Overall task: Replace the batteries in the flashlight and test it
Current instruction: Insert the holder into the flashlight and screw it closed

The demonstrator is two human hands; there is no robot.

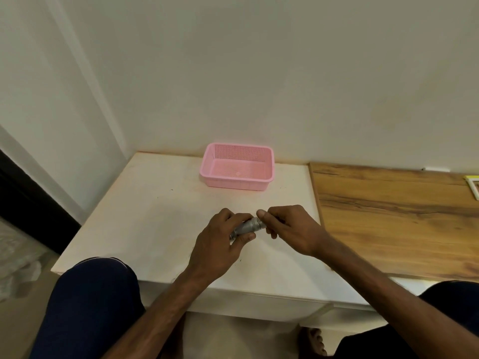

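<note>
A small silver metal flashlight [248, 226] is held between both hands just above the white table [155, 218]. My left hand [220, 244] grips its lower left end with fingers and thumb curled round the body. My right hand [290, 229] grips the upper right end, thumb on top. Only the ribbed middle section shows; both ends are hidden inside the hands. No batteries are visible.
A pink perforated plastic basket [207, 167] stands at the back of the white table against the wall. A wood-grain tabletop [394, 216] adjoins on the right, with a yellow-white object [473, 186] at its far right edge. My knees flank the table's front edge.
</note>
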